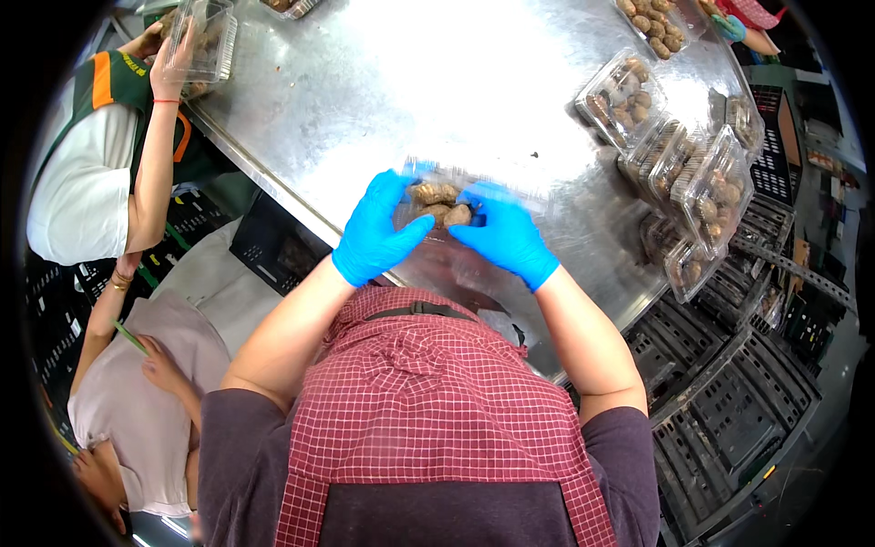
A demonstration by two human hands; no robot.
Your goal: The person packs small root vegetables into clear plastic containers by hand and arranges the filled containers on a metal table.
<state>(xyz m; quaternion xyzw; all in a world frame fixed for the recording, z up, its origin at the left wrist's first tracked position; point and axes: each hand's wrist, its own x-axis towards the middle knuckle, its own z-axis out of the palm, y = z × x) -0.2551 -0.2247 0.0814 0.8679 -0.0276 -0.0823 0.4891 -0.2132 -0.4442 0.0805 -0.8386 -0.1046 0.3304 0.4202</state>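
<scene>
In front of my apron, near the steel table's edge, sits a clear plastic clamshell container (429,233) with several brown, taro-like tubers (437,194) in it. My left hand (383,229), in a blue glove, grips its left side, thumb bent over the front. From the right, my gloved right hand (509,229) reaches over the container, its thumb and fingers around the tubers at that side. Those fingertips are blurred and partly hidden, so what they hold is unclear. Behind the hands the transparent lid (509,181) is raised and smeared by motion.
Filled clamshells (718,191) are stacked at the right table edge, some tilted. Black plastic crates (735,410) stand below right. At left, a person's hand (171,68) holds another clamshell. A second person (150,396) is lower left. A gloved hand (730,29) shows at upper right.
</scene>
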